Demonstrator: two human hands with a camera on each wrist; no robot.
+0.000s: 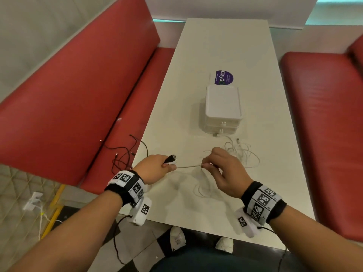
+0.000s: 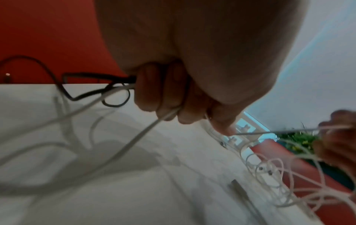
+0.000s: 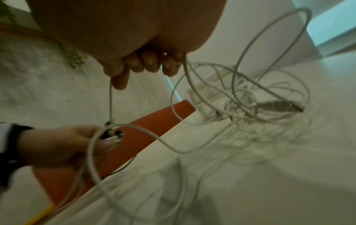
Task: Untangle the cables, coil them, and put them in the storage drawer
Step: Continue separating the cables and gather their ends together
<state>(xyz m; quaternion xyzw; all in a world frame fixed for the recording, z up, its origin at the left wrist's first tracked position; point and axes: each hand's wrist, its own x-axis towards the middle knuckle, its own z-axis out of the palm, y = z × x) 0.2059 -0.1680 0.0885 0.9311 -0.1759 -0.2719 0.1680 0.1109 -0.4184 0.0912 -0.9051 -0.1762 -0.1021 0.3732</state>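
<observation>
My left hand [image 1: 164, 163] grips a bunch of cable ends, black and white plugs [image 1: 171, 159] sticking out past the fist. A white cable [image 1: 188, 166] runs taut from it to my right hand [image 1: 206, 163], which pinches the strand between thumb and fingers. More white cable [image 1: 242, 152] lies in a loose tangle beyond the right hand. A thin black cable [image 1: 125, 152] trails from the left fist off the table's left edge onto the red bench. The white storage drawer unit [image 1: 223, 108] stands shut behind the tangle. In the left wrist view the fingers [image 2: 163, 97] curl round black and white strands.
The white table [image 1: 225, 46] runs away from me between two red benches [image 1: 78, 85]. A purple sticker [image 1: 224, 77] lies behind the drawer unit. Slack white loops [image 1: 202, 187] lie on the table under my hands. My shoes [image 1: 177, 240] show below the near edge.
</observation>
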